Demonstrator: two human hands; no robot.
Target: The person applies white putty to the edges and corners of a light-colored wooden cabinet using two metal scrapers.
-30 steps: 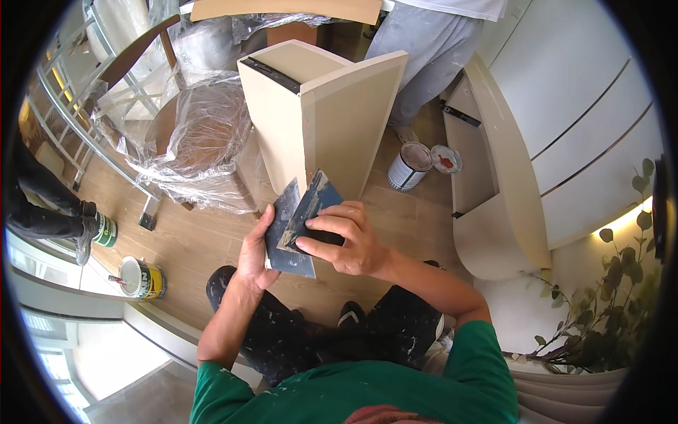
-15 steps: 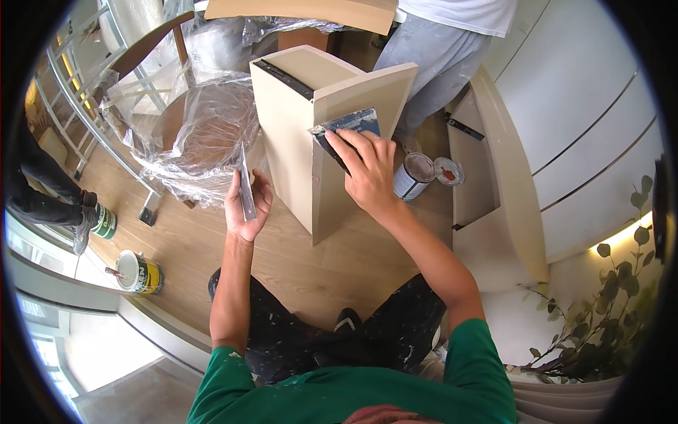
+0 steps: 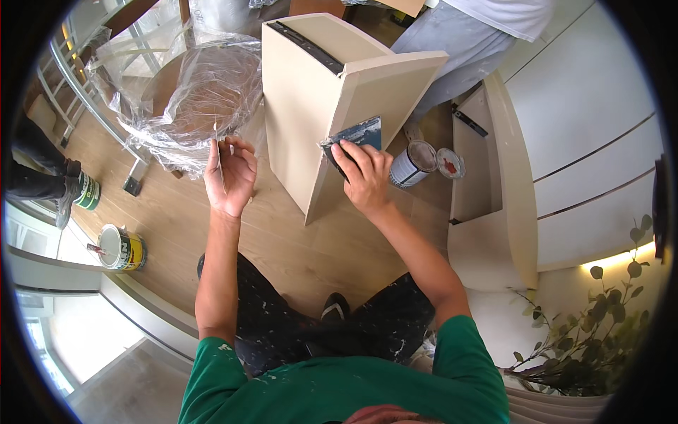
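Note:
My right hand is closed around a wide putty knife with a dark blade smeared with pale filler. Its blade lies against the outer face of a beige drawer front, which belongs to a drawer standing upright before me. To the left of the drawer, my left hand holds a thin metal scraper, seen nearly edge-on between thumb and fingers. A dark metal runner runs along the drawer's upper edge.
An open paint can and its lid sit right of the drawer, near a co-worker's grey trousers. A plastic-wrapped chair is at left. Another beige panel piece stands at right; a yellow-labelled can is lower left.
My right hand and putty knife have moved down along the drawer front. My left hand has shifted left, and its scraper has turned nearly edge-on. The whole view has shifted slightly.

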